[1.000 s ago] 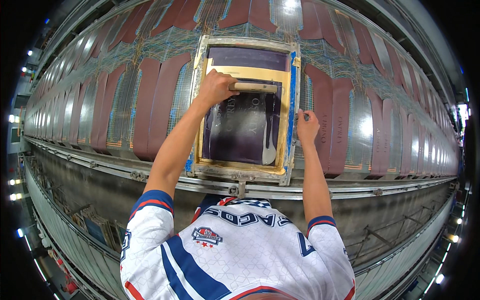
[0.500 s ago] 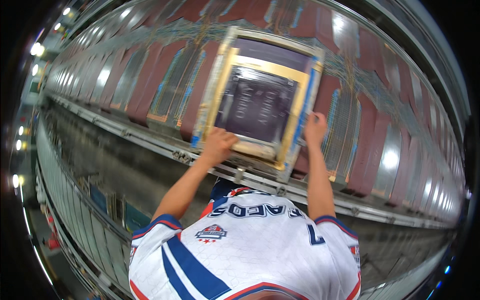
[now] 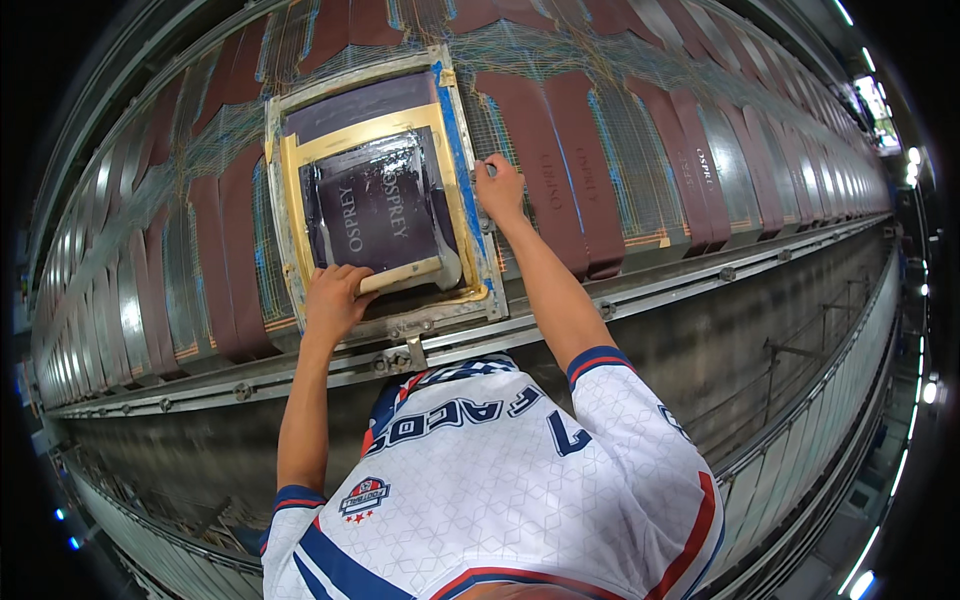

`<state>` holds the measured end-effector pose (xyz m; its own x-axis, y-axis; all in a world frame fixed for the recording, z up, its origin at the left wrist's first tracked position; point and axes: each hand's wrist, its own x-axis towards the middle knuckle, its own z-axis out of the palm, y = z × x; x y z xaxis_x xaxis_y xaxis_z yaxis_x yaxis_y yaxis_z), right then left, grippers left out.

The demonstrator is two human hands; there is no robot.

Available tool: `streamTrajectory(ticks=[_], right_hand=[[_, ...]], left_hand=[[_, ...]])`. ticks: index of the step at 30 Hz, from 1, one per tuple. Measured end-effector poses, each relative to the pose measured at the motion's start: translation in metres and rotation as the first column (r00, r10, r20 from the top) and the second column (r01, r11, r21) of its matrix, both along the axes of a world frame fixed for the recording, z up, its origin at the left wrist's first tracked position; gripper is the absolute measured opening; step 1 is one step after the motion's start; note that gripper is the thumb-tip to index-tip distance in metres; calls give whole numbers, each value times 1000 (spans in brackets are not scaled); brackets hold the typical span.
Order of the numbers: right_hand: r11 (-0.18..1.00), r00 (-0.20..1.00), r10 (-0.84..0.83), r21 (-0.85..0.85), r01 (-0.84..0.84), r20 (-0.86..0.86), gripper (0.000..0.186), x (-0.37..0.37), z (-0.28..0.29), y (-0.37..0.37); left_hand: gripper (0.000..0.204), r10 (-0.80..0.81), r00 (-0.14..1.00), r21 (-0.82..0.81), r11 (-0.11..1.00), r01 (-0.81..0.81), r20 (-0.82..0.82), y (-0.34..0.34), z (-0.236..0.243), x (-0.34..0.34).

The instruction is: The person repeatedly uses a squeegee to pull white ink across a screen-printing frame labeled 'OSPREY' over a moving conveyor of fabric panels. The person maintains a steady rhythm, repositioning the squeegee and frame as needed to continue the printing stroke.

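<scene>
A screen-printing frame (image 3: 464, 150) lies across the work table in front of me, with blue tape along its right side and yellow tape around a dark mesh window (image 3: 325, 230) bearing pale lettering. My left hand (image 3: 336, 302) is closed on the left end of a squeegee (image 3: 405, 273), a pale bar lying across the near end of the window. Greyish paste (image 3: 449, 266) shows at the squeegee's right end. At the frame's right edge, my right hand (image 3: 502, 190) is closed with its fingertips on the rim; exactly what they pinch is partly hidden.
Maroon fabric pieces (image 3: 565, 170) lie in rows along the long table, some with printed lettering. Loose threads in several colours run between them. A metal rail (image 3: 660, 287) with fittings edges the table's near side. A lower walkway with panels (image 3: 800, 400) runs behind me.
My view has turned, so the frame now appears farther left. Both hands remain at the frame; the left fingers now show wrapped over the squeegee's end.
</scene>
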<state>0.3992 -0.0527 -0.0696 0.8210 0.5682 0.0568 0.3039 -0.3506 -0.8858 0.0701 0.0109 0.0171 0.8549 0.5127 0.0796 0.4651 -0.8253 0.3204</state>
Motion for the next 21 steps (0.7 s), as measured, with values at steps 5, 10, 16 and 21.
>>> streamTrajectory(ticks=[5, 10, 16, 21], right_hand=[[997, 991, -34, -70, 44, 131, 25, 4, -38, 22], [982, 995, 80, -174, -69, 63, 34, 2, -16, 9], [991, 984, 10, -132, 14, 178, 35, -52, -15, -104], [965, 896, 140, -262, -28, 422, 23, -87, -25, -182]], left_hand=[[42, -163, 977, 31, 985, 169, -141, 25, -19, -10], [33, -322, 946, 116, 939, 324, -39, 93, 2, 21], [26, -660, 749, 60, 751, 658, 56, 133, -24, 99], [23, -795, 597, 25, 603, 797, 107, 122, -57, 129]])
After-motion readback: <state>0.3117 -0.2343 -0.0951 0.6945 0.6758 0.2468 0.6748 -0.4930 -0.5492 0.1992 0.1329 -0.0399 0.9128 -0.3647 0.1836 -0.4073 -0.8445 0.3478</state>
